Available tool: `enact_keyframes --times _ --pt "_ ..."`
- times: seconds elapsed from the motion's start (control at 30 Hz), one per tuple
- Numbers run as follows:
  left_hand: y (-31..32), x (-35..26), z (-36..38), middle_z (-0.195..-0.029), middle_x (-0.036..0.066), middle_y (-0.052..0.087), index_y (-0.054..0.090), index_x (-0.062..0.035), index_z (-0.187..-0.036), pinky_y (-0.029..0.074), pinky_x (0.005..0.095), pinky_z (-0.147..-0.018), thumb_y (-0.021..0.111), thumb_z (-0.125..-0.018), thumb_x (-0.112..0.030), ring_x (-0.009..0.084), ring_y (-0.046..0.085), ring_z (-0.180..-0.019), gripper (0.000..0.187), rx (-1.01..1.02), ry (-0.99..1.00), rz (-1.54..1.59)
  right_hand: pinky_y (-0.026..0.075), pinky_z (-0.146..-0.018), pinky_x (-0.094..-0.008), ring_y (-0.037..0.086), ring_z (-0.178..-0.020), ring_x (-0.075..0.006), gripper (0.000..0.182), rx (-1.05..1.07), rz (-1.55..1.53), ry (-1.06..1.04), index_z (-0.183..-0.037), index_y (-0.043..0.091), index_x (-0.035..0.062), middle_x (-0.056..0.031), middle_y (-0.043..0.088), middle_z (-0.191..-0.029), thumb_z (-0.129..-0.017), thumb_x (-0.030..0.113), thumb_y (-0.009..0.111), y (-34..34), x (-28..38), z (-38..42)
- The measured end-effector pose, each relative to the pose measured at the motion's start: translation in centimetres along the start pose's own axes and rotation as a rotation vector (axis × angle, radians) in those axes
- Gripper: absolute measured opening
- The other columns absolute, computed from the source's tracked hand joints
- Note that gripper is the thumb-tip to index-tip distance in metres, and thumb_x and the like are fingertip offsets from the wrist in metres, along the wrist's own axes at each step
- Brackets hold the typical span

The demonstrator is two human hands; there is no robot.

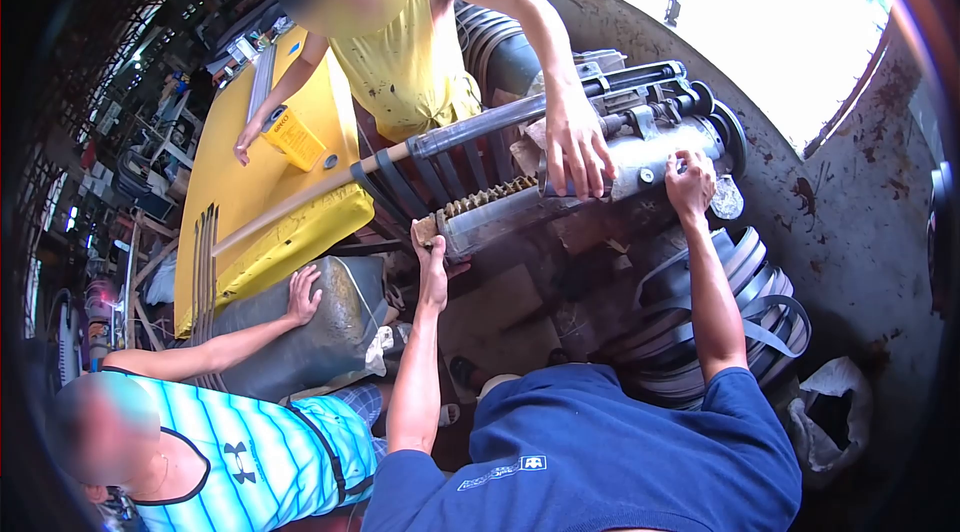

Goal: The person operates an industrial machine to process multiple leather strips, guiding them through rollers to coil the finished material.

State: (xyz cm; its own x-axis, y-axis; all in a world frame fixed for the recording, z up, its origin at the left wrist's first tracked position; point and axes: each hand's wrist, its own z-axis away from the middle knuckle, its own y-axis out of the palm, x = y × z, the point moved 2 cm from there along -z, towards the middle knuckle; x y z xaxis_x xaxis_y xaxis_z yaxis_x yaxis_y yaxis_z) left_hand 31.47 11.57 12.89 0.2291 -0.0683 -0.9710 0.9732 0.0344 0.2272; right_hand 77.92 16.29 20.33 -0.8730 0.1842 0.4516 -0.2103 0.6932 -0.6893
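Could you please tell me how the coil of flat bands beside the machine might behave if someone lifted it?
The coil would probably flex, since its bands bend in smooth curves. It may be fairly heavy, with so many layers bunched together. The loose loop sticking out could well flop or snag.

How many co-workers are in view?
2: a co-worker in yellow across the machine, and a co-worker in a striped shirt at lower left. More may be hidden in the shadows at left.
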Motion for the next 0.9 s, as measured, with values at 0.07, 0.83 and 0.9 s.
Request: enact_keyframes --times 0.07,0.83,0.9 --pt "0.1 0.3 -0.1 -0.139 0.012 0.040 -0.005 -0.0300 -0.152 0.057 0.0422 -0.072 0.054 -0.093 -0.052 0.0249 0.062 -0.097 0.086 -0.018 -0.030 0.039 0.046 -0.090 -0.0433 0.060 -0.101 -0.0320 0.019 -0.001 -0.002 -0.002 -0.091 0.068 0.0115 -0.0106 0.065 -0.104 -0.083 0.027 0.063 0.0 0.0 0.0" --pt "-2.2 3.8 -1.6 -0.138 0.003 0.042 0.014 -0.0250 -0.148 0.050 0.0372 -0.086 0.056 -0.094 -0.051 0.0172 0.049 -0.120 0.074 -0.030 0.232 -0.123 0.047 -0.088 -0.0426 0.060 -0.100 -0.0316 0.019 -0.014 0.015 -0.016 -0.089 0.068 0.0114 -0.0102 0.065 -0.102 -0.083 0.029 0.063 -0.4 0.3 0.0" --pt "-1.9 3.5 -1.5 -0.139 0.003 0.042 0.013 -0.0258 -0.148 0.051 0.0381 -0.087 0.056 -0.093 -0.053 0.0179 0.048 -0.121 0.075 -0.022 0.201 -0.071 0.047 -0.088 -0.0427 0.060 -0.100 -0.0316 0.019 -0.013 0.011 -0.014 -0.089 0.069 0.0114 -0.0101 0.065 -0.102 -0.083 0.029 0.063 -0.3 0.2 0.0"
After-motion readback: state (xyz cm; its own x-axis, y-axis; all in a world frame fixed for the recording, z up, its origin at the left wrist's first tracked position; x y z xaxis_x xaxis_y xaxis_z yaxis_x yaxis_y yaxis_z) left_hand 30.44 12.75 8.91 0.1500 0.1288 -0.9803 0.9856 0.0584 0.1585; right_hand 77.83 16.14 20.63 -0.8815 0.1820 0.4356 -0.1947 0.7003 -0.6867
